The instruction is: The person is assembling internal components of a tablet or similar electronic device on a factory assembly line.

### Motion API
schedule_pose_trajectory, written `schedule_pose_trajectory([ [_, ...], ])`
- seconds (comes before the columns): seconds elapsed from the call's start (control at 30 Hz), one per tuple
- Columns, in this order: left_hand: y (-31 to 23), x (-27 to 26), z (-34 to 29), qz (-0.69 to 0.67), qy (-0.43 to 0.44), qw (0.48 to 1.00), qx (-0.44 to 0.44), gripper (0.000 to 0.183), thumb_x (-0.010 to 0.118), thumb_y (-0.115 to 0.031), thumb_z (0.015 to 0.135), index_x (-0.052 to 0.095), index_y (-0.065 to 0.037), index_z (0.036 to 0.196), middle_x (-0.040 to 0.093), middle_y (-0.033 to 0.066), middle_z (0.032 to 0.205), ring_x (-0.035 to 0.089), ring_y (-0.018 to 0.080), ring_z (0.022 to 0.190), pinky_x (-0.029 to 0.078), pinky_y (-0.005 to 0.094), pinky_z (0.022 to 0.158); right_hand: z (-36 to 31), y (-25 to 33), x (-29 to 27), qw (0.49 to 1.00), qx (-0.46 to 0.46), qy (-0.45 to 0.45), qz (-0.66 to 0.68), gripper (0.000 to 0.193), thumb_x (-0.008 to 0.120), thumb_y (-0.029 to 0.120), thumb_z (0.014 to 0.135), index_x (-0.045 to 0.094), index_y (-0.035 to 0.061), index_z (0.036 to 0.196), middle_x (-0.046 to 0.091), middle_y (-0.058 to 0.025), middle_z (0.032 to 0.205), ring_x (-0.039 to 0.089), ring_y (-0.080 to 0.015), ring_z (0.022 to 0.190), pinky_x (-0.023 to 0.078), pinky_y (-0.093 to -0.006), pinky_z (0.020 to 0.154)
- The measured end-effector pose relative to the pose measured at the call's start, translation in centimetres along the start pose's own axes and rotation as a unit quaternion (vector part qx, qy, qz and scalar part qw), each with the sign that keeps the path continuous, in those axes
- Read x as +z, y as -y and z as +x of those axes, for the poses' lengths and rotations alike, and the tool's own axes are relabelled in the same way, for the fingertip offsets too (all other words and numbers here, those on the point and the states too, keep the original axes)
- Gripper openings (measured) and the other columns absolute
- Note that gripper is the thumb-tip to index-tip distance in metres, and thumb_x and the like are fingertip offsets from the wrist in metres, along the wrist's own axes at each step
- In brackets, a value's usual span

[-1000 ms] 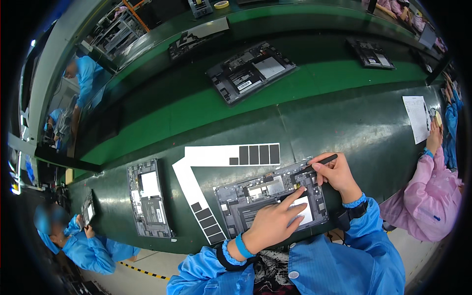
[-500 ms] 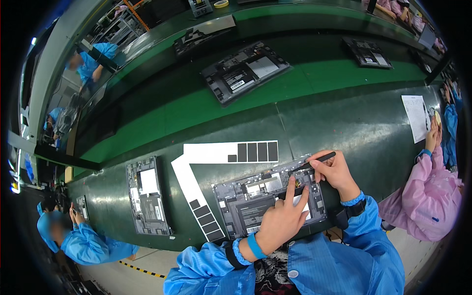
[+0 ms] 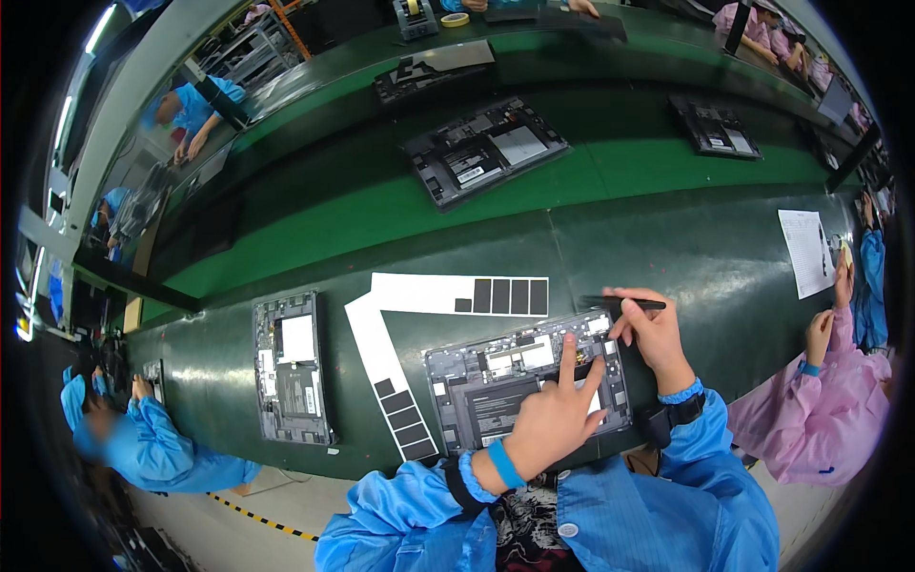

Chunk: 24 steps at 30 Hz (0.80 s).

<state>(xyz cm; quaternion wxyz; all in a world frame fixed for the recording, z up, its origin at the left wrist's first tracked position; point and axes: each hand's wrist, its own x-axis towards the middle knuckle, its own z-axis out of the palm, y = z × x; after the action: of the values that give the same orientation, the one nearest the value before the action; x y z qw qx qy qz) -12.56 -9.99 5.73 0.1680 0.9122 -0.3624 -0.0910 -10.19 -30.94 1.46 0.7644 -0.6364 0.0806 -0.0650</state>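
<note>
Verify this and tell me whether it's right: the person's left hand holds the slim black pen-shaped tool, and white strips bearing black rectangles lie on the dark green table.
Not right: the head view shows the slim black pen-shaped tool in the right hand, not the left hand. White strips bearing black rectangles do lie on the dark green table.

A dark green bench (image 3: 648,229) carries an opened laptop (image 3: 491,408) directly under the left fingers (image 3: 568,362). Two white strips with black patches (image 3: 383,370) lie to their left; a second laptop (image 3: 295,367) lies farther left. Well right of the right fingers (image 3: 637,313) lies a paper sheet (image 3: 805,253). Beyond both, a brighter green strip (image 3: 334,205) carries more laptops (image 3: 488,155).
</note>
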Motion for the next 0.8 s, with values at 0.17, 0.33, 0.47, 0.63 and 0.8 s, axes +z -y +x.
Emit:
schedule_pose_trajectory([
  [0.17, 5.1, -3.9, -5.5, -0.261, -0.052, 0.959, 0.098, 0.049, 0.068, -0.025, 0.084, 0.054, -0.006, 0.127, 0.044, 0.0185, 0.141, 0.059, 0.0354, 0.109, 0.052, 0.0413, 0.088, -1.2, -0.3, -1.7, 0.991, -0.035, -0.105, -0.072, 0.027, 0.049, 0.016, 0.100, 0.060, -0.0017, 0.117, 0.071, -0.0108, 0.090, 0.066, -0.0124, 0.071, 0.044, -0.0199, 0.056],
  [0.33, 9.0, -2.9, -13.6, -0.188, -0.197, 0.931, -0.244, 0.063, 0.069, -0.008, 0.081, 0.039, 0.006, 0.135, 0.049, 0.0256, 0.133, 0.055, 0.0324, 0.115, 0.049, 0.0384, 0.090, -8.0, -0.7, -0.2, 0.906, -0.086, -0.076, -0.407, 0.031, 0.059, 0.012, 0.091, 0.059, -0.0017, 0.119, 0.066, -0.0196, 0.111, 0.067, -0.0301, 0.094, 0.052, -0.0352, 0.081],
  [0.47, 9.5, -1.9, -14.2, -0.390, -0.079, 0.892, -0.216, 0.081, 0.071, -0.009, 0.082, 0.024, 0.002, 0.148, 0.045, 0.0227, 0.139, 0.052, 0.0286, 0.120, 0.050, 0.0362, 0.092, -10.8, 0.1, 3.3, 0.916, -0.002, -0.062, -0.397, 0.047, 0.063, 0.012, 0.086, 0.052, -0.0016, 0.130, 0.055, -0.0233, 0.130, 0.052, -0.0350, 0.121, 0.043, -0.0384, 0.099],
  [0.63, 10.9, -3.8, -13.9, -0.626, -0.155, 0.760, -0.081, 0.080, 0.065, -0.005, 0.085, 0.019, -0.003, 0.151, 0.025, 0.0189, 0.153, 0.033, 0.0329, 0.138, 0.038, 0.0443, 0.106, -7.4, 0.4, 5.8, 0.987, -0.094, -0.124, -0.048, 0.054, 0.060, 0.006, 0.091, 0.038, -0.0012, 0.140, 0.054, -0.0148, 0.129, 0.053, -0.0215, 0.117, 0.040, -0.0334, 0.102],
  [0.8, 12.6, -3.8, -14.0, -0.624, -0.341, 0.700, -0.059, 0.072, 0.058, -0.003, 0.088, 0.023, -0.004, 0.150, 0.020, 0.0192, 0.156, 0.026, 0.0349, 0.142, 0.029, 0.0496, 0.111, 2.8, 4.9, 12.7, 0.990, -0.055, -0.055, 0.115, 0.045, 0.055, -0.001, 0.092, 0.043, 0.0008, 0.135, 0.054, -0.0160, 0.127, 0.056, -0.0205, 0.112, 0.048, -0.0333, 0.095],
])
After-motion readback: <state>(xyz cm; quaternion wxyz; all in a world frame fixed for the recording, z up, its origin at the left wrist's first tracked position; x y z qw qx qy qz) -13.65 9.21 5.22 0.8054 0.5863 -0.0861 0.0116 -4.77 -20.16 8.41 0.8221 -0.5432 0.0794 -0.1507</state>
